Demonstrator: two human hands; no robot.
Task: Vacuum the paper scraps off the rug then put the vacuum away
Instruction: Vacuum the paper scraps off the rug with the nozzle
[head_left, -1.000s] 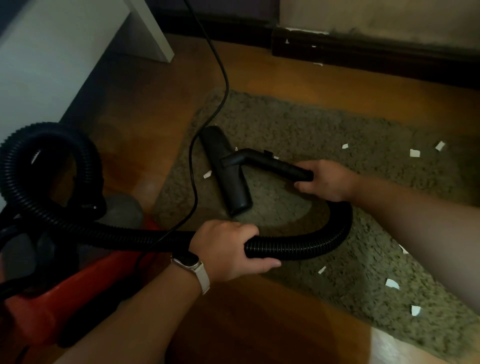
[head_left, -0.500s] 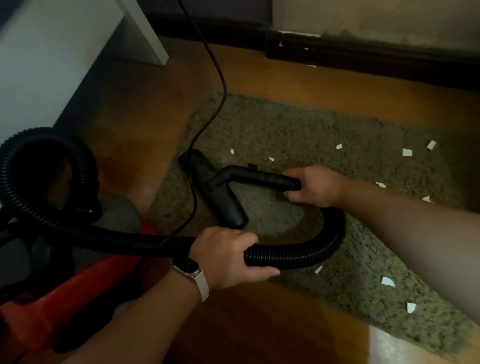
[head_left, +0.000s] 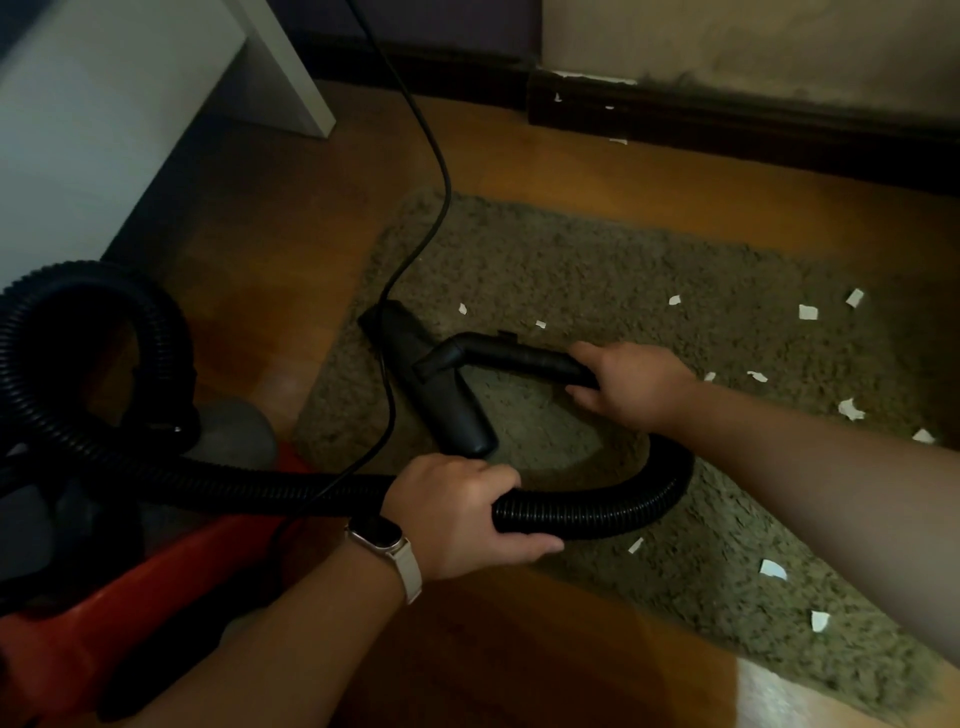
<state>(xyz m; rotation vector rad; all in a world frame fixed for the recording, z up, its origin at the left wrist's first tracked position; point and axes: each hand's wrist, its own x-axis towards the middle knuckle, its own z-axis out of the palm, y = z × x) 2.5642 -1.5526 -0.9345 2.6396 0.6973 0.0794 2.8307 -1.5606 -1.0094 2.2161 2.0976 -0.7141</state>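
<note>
A black floor nozzle (head_left: 436, 384) lies on the left part of the olive shag rug (head_left: 597, 270). My right hand (head_left: 631, 387) grips the black handle tube (head_left: 514, 356) that joins the nozzle. My left hand (head_left: 462, 512) holds the ribbed black hose (head_left: 597, 512), which curves from the handle back to the red vacuum body (head_left: 104, 618) at lower left. Several white paper scraps (head_left: 808, 312) lie scattered on the rug, mostly on its right side and near the front edge.
A black power cord (head_left: 426, 171) runs from the top of the view across the rug's left edge to the vacuum. A white furniture panel (head_left: 104, 104) stands at upper left. A dark baseboard (head_left: 727, 130) runs along the far wall, with wooden floor (head_left: 493, 665) around the rug.
The nozzle has slid toward the rug's left edge and nearer to me, over a scrap that lay beside it. Both hands keep their hold.
</note>
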